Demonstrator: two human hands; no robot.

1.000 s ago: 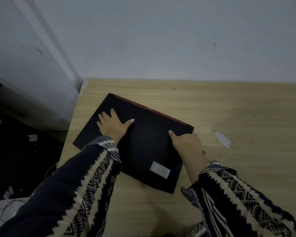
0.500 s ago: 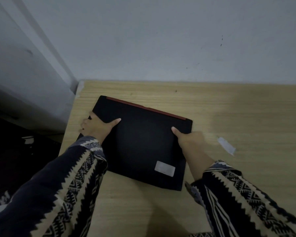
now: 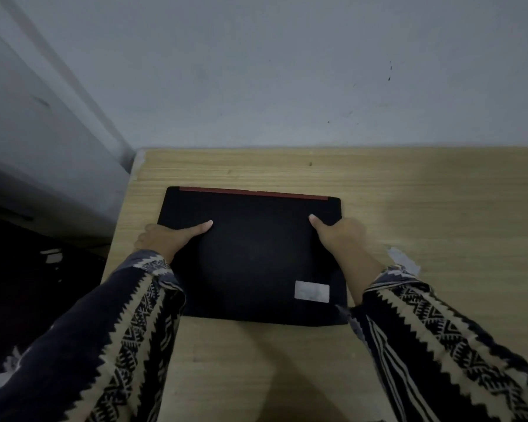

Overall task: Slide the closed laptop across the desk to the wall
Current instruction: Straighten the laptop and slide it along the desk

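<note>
I see each thumb lying on the lid, my fingers curled out of sight over the side edges: left hand (image 3: 168,240) and right hand (image 3: 342,236) clamp the closed laptop (image 3: 253,257), flat on the desk (image 3: 439,214), short of the far wall (image 3: 287,71)

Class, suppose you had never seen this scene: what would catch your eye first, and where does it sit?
The closed black laptop with a red strip along its far edge lies on the wooden desk, short of the grey wall. The left hand and right hand grip its sides, thumbs on the lid. A pale sticker marks its near right corner.
</note>
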